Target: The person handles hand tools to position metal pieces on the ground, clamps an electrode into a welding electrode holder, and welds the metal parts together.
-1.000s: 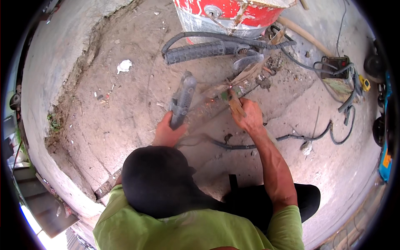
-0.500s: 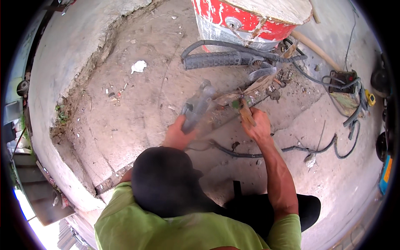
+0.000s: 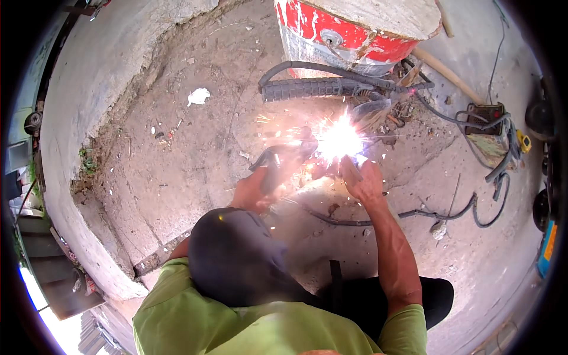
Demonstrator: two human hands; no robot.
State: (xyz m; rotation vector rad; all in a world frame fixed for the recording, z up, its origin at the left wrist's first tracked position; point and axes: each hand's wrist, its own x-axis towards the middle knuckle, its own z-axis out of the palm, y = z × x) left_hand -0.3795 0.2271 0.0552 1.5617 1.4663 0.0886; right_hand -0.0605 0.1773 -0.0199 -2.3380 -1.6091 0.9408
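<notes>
My left hand (image 3: 251, 191) is closed around a grey, motion-blurred welding electrode holder (image 3: 277, 158), its head tipped toward a blinding white arc (image 3: 341, 141). Sparks spray outward from the glare. On the other side of the light, my right hand (image 3: 365, 182) grips a narrow rust-brown piece (image 3: 351, 169) close beneath the arc. Glare hides the piece's far end and whatever metal the arc touches.
Beyond the arc lie a ribbed black handle (image 3: 307, 89) and a red-and-white drum (image 3: 355, 36). A dark cable (image 3: 414, 211) snakes across the floor at right, near a small boxy machine (image 3: 488, 121). A broken concrete ledge (image 3: 112, 109) borders the left.
A bright arc with sparks has flared up between my hands. The electrode holder's head has tilted right and down toward it; my right hand has stayed almost in place.
</notes>
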